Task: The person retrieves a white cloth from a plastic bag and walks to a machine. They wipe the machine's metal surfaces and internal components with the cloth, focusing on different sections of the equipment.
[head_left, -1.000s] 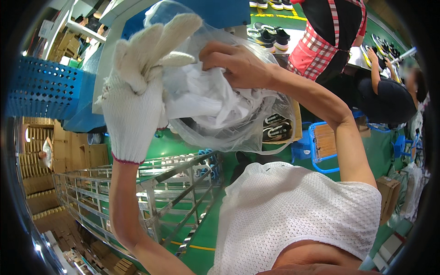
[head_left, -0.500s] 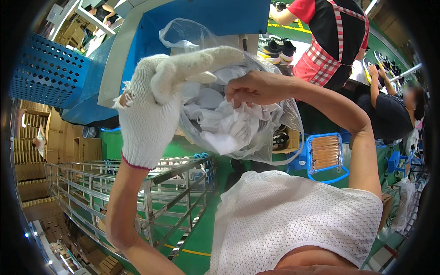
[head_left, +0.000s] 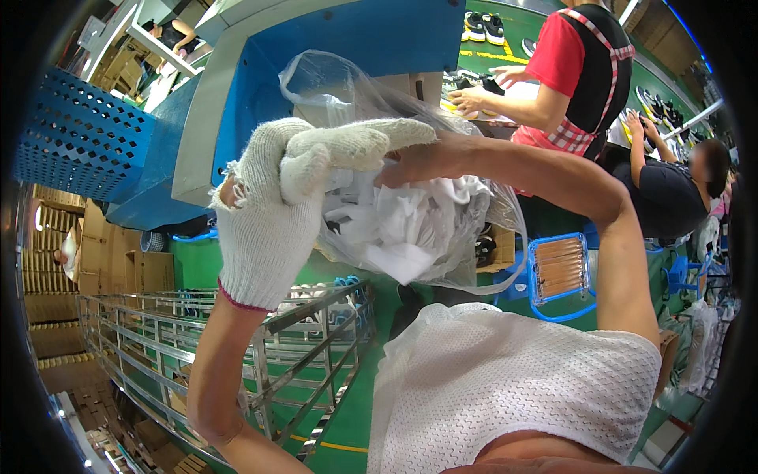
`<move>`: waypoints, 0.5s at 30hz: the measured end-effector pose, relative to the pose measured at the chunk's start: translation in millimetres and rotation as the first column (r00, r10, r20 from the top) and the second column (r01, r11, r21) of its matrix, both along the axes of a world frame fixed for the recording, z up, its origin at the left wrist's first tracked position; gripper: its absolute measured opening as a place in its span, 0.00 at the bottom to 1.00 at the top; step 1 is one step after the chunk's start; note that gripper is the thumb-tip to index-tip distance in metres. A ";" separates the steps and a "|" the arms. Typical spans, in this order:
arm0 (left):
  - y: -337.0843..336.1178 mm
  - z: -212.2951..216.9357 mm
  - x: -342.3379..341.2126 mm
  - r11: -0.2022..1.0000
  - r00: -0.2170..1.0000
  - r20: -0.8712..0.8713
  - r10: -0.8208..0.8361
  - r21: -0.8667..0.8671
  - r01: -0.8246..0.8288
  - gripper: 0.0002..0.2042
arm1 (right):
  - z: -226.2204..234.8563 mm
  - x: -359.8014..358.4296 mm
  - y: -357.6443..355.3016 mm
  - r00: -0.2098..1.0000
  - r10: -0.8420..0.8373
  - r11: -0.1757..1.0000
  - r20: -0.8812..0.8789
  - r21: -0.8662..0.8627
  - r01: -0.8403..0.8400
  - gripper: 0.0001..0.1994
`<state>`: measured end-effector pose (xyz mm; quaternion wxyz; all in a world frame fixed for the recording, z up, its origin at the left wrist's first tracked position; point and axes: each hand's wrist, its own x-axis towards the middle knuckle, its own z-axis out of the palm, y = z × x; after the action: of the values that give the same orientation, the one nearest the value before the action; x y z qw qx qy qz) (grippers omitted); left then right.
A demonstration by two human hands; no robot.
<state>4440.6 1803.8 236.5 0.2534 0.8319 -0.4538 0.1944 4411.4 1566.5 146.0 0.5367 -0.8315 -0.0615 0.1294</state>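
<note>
A clear plastic bag [head_left: 505, 213] hangs open before me, filled with crumpled white thin pieces [head_left: 403, 237], paper or cloth, I cannot tell which. My left hand [head_left: 276, 189] wears a white knit glove, torn near one knuckle. Its long fingers stretch to the right over the bag's mouth, and the thumb lies bent below them; nothing shows clearly between them. My bare right hand [head_left: 422, 162] reaches into the bag from the right with its fingers bent together among the white pieces. The glove's fingertips cover part of it, so what it grips is hidden.
A blue machine or bench housing [head_left: 347, 35] stands behind the bag, a blue perforated crate [head_left: 79, 134] at far left. Below is a metal rack [head_left: 260, 371] with shoes. A blue-framed stool [head_left: 559, 272] stands right. Two co-workers [head_left: 588, 71] [head_left: 671, 174] handle shoes there.
My right hand has moved slightly down and left in the bag; my gloved left hand has shifted right, its fingers now overlapping the right hand. The co-worker in red has turned and shows both hands.
</note>
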 end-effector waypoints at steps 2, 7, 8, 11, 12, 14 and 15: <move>2.2 2.8 3.4 1.000 1.000 -0.006 0.010 -0.002 -0.010 0.11 | 30.3 -7.6 6.2 0.993 -0.044 0.999 0.113 -0.020 0.046 0.21; 4.6 -1.8 13.8 0.990 0.993 -0.015 0.113 -0.078 -0.114 0.14 | 26.9 -17.7 23.8 0.811 -0.272 0.913 0.518 0.404 0.048 0.20; 1.3 -2.2 13.9 0.987 0.990 0.013 0.137 -0.083 -0.135 0.15 | 23.5 -18.7 23.1 0.740 -0.335 0.895 0.584 0.444 0.054 0.20; -1.9 -1.7 9.5 0.971 0.970 -0.148 0.190 -0.120 -0.209 0.15 | 1.6 -13.7 5.3 0.641 -0.156 0.984 0.751 0.174 0.036 0.19; -0.9 -4.0 9.9 0.972 0.970 -0.156 0.188 -0.110 -0.206 0.15 | -4.5 -13.5 0.8 0.640 -0.065 0.998 0.765 0.057 0.034 0.18; 0.0 -7.2 10.8 0.975 0.968 -0.176 0.177 -0.105 -0.197 0.15 | -7.3 -17.0 -12.0 0.789 0.097 0.980 0.606 -0.197 0.031 0.16; -0.4 -8.0 10.7 0.975 0.969 -0.189 0.160 -0.123 -0.185 0.15 | -12.2 -18.0 -22.3 0.851 0.127 0.962 0.510 -0.272 0.019 0.16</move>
<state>4451.2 1803.5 228.5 0.3325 0.8625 -0.3404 0.1721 4393.4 1544.2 133.9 0.3787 -0.8978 -0.2104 -0.0790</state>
